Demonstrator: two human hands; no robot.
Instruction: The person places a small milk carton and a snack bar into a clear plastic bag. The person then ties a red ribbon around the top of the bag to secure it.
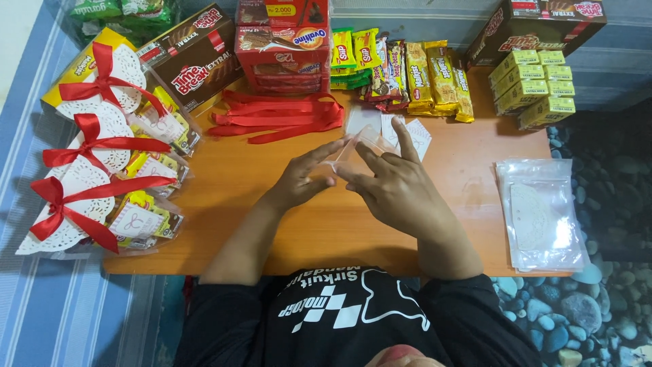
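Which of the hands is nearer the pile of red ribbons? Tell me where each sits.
Left. The left hand lies just below and right of the red ribbons, holding the clear plastic bag. The right hand is farther right, on the bag's other side.

Bright, even overhead light, soft shadows, slight edge distortion, sharp focus.

Clear plastic bag (356, 146) between both grips, over the orange-brown table (272, 211). Left of the left grip (302, 180): red ribbons (278, 115) and white doily packs with red bows (95, 146). Beyond the right grip (397, 190): yellow snack bars (438, 78). Far right: yellow-green boxes (536, 85), clear pouches with a white doily (540, 214).
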